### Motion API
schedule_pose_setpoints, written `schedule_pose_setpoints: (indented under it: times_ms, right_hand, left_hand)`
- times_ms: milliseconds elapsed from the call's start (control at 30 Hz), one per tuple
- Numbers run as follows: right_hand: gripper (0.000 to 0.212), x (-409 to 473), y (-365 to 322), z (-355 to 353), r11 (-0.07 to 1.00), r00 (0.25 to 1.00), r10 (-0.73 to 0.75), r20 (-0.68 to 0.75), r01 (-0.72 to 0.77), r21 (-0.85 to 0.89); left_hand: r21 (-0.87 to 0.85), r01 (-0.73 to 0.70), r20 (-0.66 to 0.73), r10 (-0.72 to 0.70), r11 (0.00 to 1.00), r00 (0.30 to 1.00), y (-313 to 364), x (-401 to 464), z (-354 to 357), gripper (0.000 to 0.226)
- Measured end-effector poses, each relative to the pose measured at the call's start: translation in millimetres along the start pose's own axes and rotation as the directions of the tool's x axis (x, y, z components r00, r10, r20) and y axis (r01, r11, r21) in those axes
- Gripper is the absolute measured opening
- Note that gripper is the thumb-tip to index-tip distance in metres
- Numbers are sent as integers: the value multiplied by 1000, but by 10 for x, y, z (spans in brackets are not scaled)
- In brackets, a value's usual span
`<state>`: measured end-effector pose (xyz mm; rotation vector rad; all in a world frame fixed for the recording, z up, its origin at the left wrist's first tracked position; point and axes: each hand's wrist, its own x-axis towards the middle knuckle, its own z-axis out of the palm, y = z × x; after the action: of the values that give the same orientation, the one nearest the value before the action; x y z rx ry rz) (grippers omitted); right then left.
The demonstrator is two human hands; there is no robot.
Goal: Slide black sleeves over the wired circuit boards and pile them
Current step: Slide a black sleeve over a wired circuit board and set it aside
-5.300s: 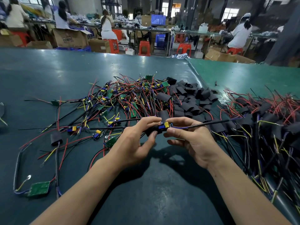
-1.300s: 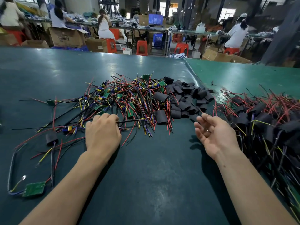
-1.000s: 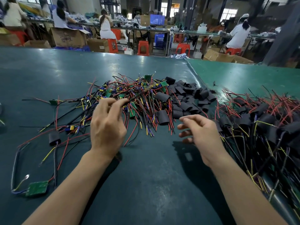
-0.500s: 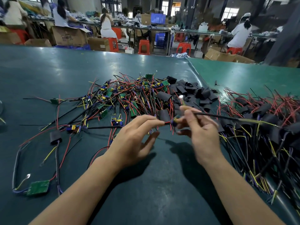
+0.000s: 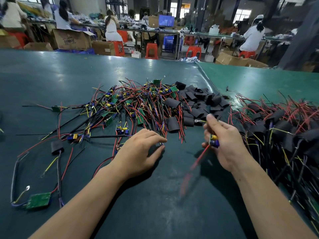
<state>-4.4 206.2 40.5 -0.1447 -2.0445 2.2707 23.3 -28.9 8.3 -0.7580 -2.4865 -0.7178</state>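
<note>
My right hand (image 5: 224,144) grips a wired circuit board (image 5: 214,140) with blue and yellow parts; its red wire (image 5: 198,159) hangs blurred below the hand. My left hand (image 5: 139,152) hovers palm down over the table with relaxed fingers near the wire ends and holds nothing. A tangle of bare wired boards (image 5: 131,107) lies ahead of it. Loose black sleeves (image 5: 198,104) are heaped to the right of that tangle. The pile of sleeved boards (image 5: 283,130) spreads at the far right.
A loose green board (image 5: 38,200) with wires lies at the near left, and a single sleeved board (image 5: 57,147) sits beyond it. The dark green table (image 5: 155,195) meets a lighter green one (image 5: 259,80) at the right. People work at benches in the background.
My hands have parted. The right hand has pulled the board back toward itself, its wire swinging down. The left hand has let go and lowered toward the table.
</note>
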Motion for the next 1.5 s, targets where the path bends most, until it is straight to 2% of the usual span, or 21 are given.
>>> schedule_pose_setpoints:
  times_ms: [67, 167, 233, 267, 300, 367, 467, 600, 700, 767, 900, 1067, 1267, 1367, 1400, 1500]
  right_hand:
    - [29, 5, 32, 6, 997, 1000, 16, 3, -15, -74]
    - [18, -22, 90, 86, 994, 993, 89, 79, -83, -75]
    - [9, -33, 157, 118, 945, 998, 26, 61, -4, -328]
    - [10, -30, 190, 120, 849, 997, -74, 32, 79, -522]
    - [8, -38, 211, 119, 704, 983, -182, 22, 146, -695]
    - [7, -81, 219, 127, 460, 953, -302, 8, 153, -874]
    - [24, -121, 204, 129, 302, 957, -284, -49, 41, -952]
    - [37, -119, 184, 90, 217, 972, -204, -115, -70, -974]
    - [43, -118, 165, 52, 179, 987, -136, -88, -63, -982]
    - [45, -124, 144, 35, 208, 996, -84, -35, -17, -978]
    - [45, -145, 136, 46, 396, 991, 6, 132, 119, -911]
    - [56, -94, 213, 91, 531, 973, -183, 144, 221, -818]
    - [57, -125, 371, 316, 539, 887, -348, 304, 455, -709]
    - [65, -104, 430, 386, 484, 874, -370, 315, 471, -737]
    - [68, -99, 428, 380, 516, 883, -362, 298, 456, -725]
    - [86, -113, 383, 325, 733, 939, -272, 211, 344, -587]
  left_hand:
    - [7, -7, -8, 7, 1000, 1000, -2, 3, -7, 18]
    - [3, 2, -3, -2, 1000, 1000, 4, 7, -16, 15]
    - [-10, -3, -3, 3, 1000, 1000, 12, 4, -19, 12]
    - [-14, -4, -6, 4, 1000, 1000, 14, 3, -20, 11]
    - [-16, -3, -8, 3, 1000, 1000, 14, 2, -21, 11]
    - [-17, 0, -7, 0, 1000, 1000, 12, 1, -19, 12]
    - [-17, -2, -1, 2, 1000, 1000, 19, 0, -15, 13]
    - [-28, 5, -7, -5, 1000, 1000, 17, -1, -13, 15]
    - [-32, 13, -3, -13, 999, 1000, 25, -1, -16, 16]
    - [-36, 19, 0, -19, 999, 1000, 29, 0, -18, 17]
    - [-38, 21, 6, -21, 999, 1000, 36, 6, -13, 15]
    - [-40, 15, 0, -15, 999, 1000, 30, 10, -16, 12]
    - [-39, 9, -7, -9, 999, 1000, 19, 9, -7, 14]
    - [-39, 10, -10, -11, 999, 1000, 16, 11, -1, 18]
    - [-39, 7, -13, -7, 999, 1000, 17, 14, 0, 19]
    - [-40, -8, -23, 7, 999, 1000, 18, 19, 6, 16]
